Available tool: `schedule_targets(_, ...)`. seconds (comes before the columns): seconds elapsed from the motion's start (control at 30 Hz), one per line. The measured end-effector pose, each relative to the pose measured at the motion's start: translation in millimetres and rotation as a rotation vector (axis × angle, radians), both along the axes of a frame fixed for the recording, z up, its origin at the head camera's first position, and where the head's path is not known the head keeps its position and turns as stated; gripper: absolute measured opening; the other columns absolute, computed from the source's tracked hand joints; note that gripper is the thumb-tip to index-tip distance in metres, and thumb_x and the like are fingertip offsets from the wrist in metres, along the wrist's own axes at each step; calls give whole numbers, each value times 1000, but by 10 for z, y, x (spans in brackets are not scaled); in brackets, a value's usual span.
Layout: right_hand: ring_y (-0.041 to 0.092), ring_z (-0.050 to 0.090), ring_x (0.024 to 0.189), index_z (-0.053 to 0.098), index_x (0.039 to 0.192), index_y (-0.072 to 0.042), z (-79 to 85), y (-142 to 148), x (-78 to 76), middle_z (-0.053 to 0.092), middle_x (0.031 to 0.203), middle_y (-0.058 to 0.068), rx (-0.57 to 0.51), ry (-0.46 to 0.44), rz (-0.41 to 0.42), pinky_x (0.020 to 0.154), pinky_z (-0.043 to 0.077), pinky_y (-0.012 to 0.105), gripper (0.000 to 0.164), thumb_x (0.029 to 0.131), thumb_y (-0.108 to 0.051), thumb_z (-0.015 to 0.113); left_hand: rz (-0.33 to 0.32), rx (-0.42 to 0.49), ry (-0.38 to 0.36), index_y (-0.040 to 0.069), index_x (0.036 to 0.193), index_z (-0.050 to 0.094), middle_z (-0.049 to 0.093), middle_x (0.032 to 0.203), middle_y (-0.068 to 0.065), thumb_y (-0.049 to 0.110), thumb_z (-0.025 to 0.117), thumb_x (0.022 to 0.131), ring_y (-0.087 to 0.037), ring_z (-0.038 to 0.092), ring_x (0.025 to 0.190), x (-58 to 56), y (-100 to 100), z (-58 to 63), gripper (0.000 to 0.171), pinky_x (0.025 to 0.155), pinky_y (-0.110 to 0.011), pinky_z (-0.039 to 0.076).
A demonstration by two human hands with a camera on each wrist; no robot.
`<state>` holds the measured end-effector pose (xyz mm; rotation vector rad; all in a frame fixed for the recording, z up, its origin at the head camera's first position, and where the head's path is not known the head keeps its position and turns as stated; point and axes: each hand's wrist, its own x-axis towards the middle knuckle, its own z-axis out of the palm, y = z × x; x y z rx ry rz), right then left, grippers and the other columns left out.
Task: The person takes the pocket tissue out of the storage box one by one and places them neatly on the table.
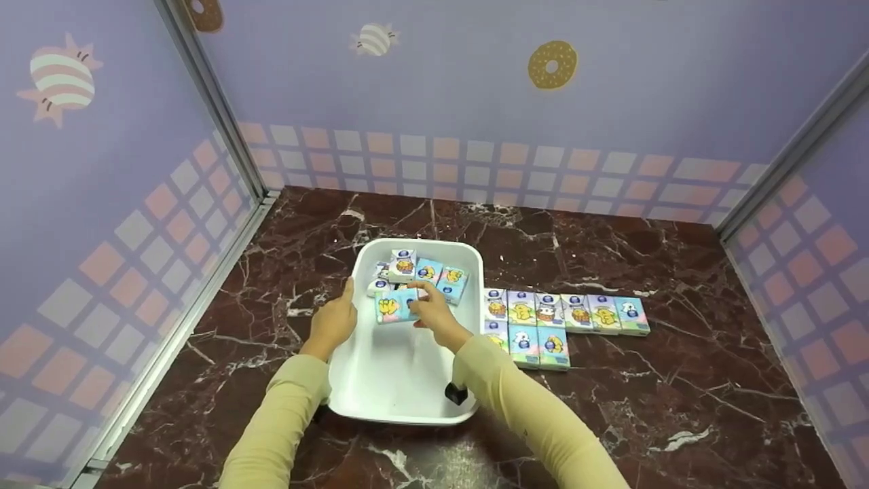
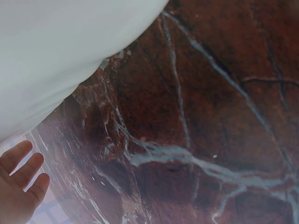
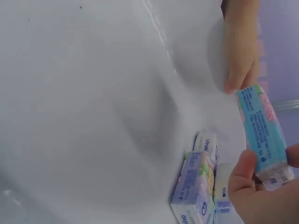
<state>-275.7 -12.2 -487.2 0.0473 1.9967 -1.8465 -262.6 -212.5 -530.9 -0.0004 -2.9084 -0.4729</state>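
Inside a white plastic tub (image 1: 400, 380), my right hand (image 1: 438, 316) pinches a blue tissue pack (image 1: 390, 308) between thumb and fingers. The right wrist view shows this pack's printed long side, with the thumb (image 3: 245, 170) pressed on it. Several more tissue packs (image 1: 402, 265) lie at the tub's far end, some stacked. My left hand (image 1: 334, 322) is at the tub's left rim, its index finger pointing forward. In the left wrist view, the fingers (image 2: 30, 170) are extended just below the tub's outer wall; whether they touch it I cannot tell.
To the right of the tub, two rows of tissue packs (image 1: 587, 314) lie side by side on the dark red marbled table (image 1: 645, 401). A small black object (image 1: 456, 392) shows beside my right sleeve. Patterned panels (image 1: 461, 81) enclose the back and both sides.
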Motion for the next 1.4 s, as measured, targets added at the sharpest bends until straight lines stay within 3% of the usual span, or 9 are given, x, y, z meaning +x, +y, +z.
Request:
schedule_targets(0.27, 11, 43, 58, 52, 115, -12, 45, 72, -15, 48, 83, 2, 4, 0, -32, 52, 38, 24, 42, 75, -3, 47, 1, -6, -6, 4, 135, 34, 59, 68, -21, 12, 38, 86, -35, 54, 53, -4, 6, -11, 50, 50, -47, 42)
schedule_targets(0.43, 8, 48, 55, 56, 102, -9, 123, 133, 15, 52, 74, 0, -80, -34, -45, 49, 39, 22, 33, 72, -3, 44, -4, -17, -28, 3, 136, 31, 58, 67, -19, 12, 38, 87, -31, 53, 51, -17, 9, -9, 51, 48, -44, 41)
schedule_targets(0.73, 11, 53, 62, 56, 103, -9, 252, 353, 54, 55, 81, 2, -206, -95, -12, 52, 46, 25, 23, 81, -6, 47, -2, -12, -14, 4, 136, 32, 60, 70, -21, 12, 39, 86, -36, 56, 55, -19, 3, -4, 51, 51, -47, 42)
schedule_targets(1.03, 12, 57, 63, 52, 106, -8, 274, 751, 53, 57, 83, 4, -232, -67, 25, 55, 48, 27, 20, 88, -7, 45, -4, -19, -11, 2, 135, 34, 58, 64, -20, 11, 40, 85, -33, 53, 51, -2, 16, 11, 51, 49, -45, 41)
schedule_targets(1.2, 11, 58, 61, 51, 111, -8, 246, 1057, 47, 56, 87, 4, -228, -11, 56, 54, 49, 27, 22, 91, -10, 41, -5, -9, -7, 3, 136, 33, 59, 70, -22, 11, 40, 86, -36, 55, 55, -1, 18, 11, 51, 50, -47, 42)
schedule_targets(1.4, 9, 56, 61, 52, 105, -10, 199, 1417, 26, 53, 87, 3, -245, 38, 59, 52, 47, 25, 17, 91, -9, 43, -9, -7, -6, 3, 135, 33, 58, 68, -19, 11, 41, 86, -34, 55, 54, -2, 3, -16, 51, 50, -45, 42)
